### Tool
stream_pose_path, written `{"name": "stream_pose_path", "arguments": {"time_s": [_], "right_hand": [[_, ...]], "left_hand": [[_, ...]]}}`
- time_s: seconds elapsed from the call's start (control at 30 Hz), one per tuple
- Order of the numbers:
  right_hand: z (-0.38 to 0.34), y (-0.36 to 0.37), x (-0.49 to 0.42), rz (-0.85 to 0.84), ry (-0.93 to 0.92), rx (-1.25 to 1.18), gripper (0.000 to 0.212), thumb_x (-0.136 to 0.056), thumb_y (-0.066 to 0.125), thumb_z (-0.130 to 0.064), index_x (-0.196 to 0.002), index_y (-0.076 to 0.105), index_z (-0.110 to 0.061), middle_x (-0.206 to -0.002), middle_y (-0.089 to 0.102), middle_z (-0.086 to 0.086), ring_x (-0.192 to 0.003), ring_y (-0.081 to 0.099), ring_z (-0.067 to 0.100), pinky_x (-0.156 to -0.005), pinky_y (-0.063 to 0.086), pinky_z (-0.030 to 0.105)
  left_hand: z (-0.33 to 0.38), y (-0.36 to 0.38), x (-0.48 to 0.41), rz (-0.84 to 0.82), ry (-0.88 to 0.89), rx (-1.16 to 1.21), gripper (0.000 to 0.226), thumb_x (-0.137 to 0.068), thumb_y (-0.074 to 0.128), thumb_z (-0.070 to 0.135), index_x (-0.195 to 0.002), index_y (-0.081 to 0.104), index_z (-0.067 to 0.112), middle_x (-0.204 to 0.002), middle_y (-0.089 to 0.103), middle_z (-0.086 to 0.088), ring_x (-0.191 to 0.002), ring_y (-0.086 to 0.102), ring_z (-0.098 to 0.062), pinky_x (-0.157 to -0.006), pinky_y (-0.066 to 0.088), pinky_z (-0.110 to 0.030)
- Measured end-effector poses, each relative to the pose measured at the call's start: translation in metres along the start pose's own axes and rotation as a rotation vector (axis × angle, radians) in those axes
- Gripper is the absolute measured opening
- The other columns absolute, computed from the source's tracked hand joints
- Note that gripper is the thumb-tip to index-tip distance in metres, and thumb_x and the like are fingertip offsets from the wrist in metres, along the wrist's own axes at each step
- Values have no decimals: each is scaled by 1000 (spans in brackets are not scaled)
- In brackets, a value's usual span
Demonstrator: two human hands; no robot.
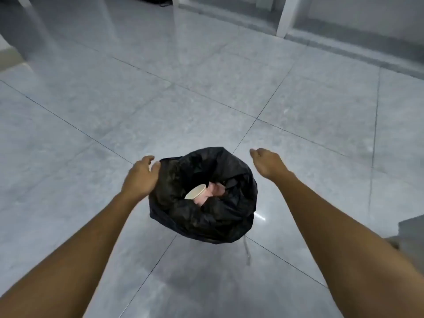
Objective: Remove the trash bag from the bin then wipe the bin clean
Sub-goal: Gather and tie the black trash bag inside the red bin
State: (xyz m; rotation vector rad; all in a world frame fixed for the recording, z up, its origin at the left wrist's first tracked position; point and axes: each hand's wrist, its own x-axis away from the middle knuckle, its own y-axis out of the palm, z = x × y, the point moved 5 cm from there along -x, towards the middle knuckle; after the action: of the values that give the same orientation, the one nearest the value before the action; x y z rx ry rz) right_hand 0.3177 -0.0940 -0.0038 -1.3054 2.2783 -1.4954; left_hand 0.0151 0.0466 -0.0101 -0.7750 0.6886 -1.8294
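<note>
Forearms: both bare, reaching forward and down from the near edge toward the bag.
Left hand (141,177): fingers curled over the left rim of the crinkled black plastic trash bag (206,216) — gripping its edge.
Right hand (267,162): loosely curled, holding nothing, just off the bag's upper right rim and not touching it.
Bag: between the two hands, mouth open; whether a bin stands beneath it cannot be told.
Contents: pale paper cup (196,192) on its side, crumpled pink wrapper (213,190) beside it.
Surface: glossy grey tiled floor (206,92) — dark grout lines cross beneath the hands.
</note>
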Motion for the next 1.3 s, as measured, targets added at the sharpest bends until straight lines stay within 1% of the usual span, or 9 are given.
{"name": "stream_pose_path", "arguments": {"time_s": [0.27,0.4,0.5,0.6,0.77,0.93,1.13,1.23,1.3], "right_hand": [[57,97,-70,-456,168,-578,66,-95,27,-64,-124,60,-15,-127,60,9,-116,57,32,-105,41,52],[63,111,-69,-576,189,-763,70,-90,33,-70,-114,68,-14,-122,68,11,-117,60,28,-107,42,47],[63,108,-65,-555,184,-852,72,-92,28,-69,-110,68,-12,-116,70,11,-111,63,27,-94,50,42],[49,91,-68,-506,121,-828,64,-94,37,-60,-116,66,-8,-116,70,12,-109,64,27,-89,50,39],[18,61,-65,-171,58,-674,25,-87,68,-9,-109,67,2,-100,71,17,-70,67,21,-56,59,30],[20,50,-61,147,58,-818,19,-82,70,3,-101,71,-2,-97,68,16,-89,66,29,-92,54,40],[8,10,-52,153,-222,-1110,30,-80,61,13,-92,67,-14,-90,70,3,-77,68,20,-74,59,31],[23,3,-48,138,-199,-928,25,-81,62,5,-103,69,-3,-87,72,9,-72,68,21,-71,60,31],[35,7,-47,-24,-118,-860,24,-83,61,-8,-105,68,-3,-98,72,12,-83,69,24,-82,58,36]], "left_hand": [[-61,70,-67,-120,-282,446,61,-93,37,55,-134,49,12,-138,51,-10,-123,49,-33,-106,38,-45],[-62,77,-61,-96,-299,645,42,-89,52,48,-114,61,15,-114,63,-7,-96,59,-24,-83,47,-36],[-54,72,-50,-52,-179,656,24,-90,59,28,-112,64,20,-102,68,-4,-79,63,-14,-65,48,-26],[-41,70,-52,-103,-117,737,30,-89,62,18,-119,62,15,-107,69,-8,-88,66,-20,-76,53,-29],[-8,63,-51,-61,-46,778,7,-90,59,13,-95,59,19,-87,64,-1,-64,63,-9,-52,51,-20],[5,66,-41,53,19,704,35,-91,44,-3,-67,45,22,-69,49,-1,-59,43,-13,-52,35,-19],[22,24,-30,220,203,1185,45,-76,27,-25,-64,36,17,-82,67,3,-61,68,-5,-50,52,-16],[1,14,-27,329,135,970,28,-85,45,-11,-83,50,17,-93,68,3,-79,66,-10,-56,50,-16],[-14,18,-27,172,65,766,37,-89,62,16,-120,42,18,-105,62,5,-85,61,-11,-65,47,-22]]}}
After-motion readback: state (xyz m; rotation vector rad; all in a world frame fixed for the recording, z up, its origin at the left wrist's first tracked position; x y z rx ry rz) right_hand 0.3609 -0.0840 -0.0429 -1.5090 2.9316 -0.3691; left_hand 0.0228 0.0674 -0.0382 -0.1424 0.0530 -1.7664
